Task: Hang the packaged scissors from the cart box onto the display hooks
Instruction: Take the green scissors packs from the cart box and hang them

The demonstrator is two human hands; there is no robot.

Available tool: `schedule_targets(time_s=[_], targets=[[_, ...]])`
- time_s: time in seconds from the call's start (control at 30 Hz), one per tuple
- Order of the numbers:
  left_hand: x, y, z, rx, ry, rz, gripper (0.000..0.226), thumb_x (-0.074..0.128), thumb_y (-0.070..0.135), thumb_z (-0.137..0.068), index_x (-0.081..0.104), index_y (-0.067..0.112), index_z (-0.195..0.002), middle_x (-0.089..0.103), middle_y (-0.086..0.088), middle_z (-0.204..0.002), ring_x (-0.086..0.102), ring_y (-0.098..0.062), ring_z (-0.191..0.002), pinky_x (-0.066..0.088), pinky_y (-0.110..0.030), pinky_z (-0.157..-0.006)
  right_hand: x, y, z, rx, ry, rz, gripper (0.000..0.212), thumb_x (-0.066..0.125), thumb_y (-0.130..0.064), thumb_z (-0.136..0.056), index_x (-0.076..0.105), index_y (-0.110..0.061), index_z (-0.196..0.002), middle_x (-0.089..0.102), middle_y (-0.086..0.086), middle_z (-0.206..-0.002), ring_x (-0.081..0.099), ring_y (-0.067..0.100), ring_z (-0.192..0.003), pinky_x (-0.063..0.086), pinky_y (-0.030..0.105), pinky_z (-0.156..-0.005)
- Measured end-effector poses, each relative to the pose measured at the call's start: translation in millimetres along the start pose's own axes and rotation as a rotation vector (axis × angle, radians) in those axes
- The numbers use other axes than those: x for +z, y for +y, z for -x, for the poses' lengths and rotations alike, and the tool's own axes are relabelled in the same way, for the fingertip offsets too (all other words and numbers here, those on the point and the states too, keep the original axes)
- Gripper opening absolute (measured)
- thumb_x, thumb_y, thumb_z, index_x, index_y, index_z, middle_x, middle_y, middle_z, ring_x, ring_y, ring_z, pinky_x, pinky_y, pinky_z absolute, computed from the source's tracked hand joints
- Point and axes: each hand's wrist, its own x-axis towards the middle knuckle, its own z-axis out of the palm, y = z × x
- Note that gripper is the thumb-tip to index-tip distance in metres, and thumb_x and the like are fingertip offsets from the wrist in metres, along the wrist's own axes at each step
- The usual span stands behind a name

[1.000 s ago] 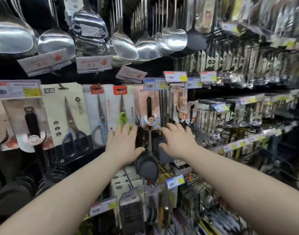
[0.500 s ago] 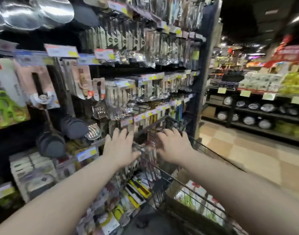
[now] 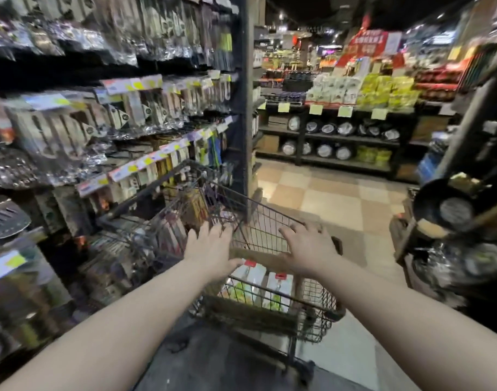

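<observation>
Packaged scissors [image 3: 251, 280] stand upright in the cardboard box [image 3: 258, 256] inside the wire cart [image 3: 270, 232]. Left hand [image 3: 210, 249] and right hand [image 3: 306, 249] hover above it, each grip spread and empty. A hurried grab could pinch two packs together or snag on the wire.

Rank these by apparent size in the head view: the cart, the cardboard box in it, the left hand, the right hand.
1. cart: largest.
2. cardboard box: smaller, sitting inside the cart and partly hidden.
3. left hand and right hand: these look alike, so I won't rank one over the other.
</observation>
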Motion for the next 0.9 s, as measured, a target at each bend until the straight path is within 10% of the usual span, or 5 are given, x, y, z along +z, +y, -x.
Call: schedule_targets(time_s=[0.9], targets=[[163,-21,-311,0.285,-0.369,-0.021,0.084,0.049,0.061,-0.088,0.020,0.016,-0.152,0.028,-0.009,-0.156,0.023,-0.031,-0.145,0.020,-0.044,-0.118,174,70,-238,0.302,-0.423,-0.104,0.062,0.049,-0.046,-0.091,0.029,-0.021,-0.144,0.032,0.010,-0.152,0.020,0.033,-0.144,0.013,0.054,-0.116]])
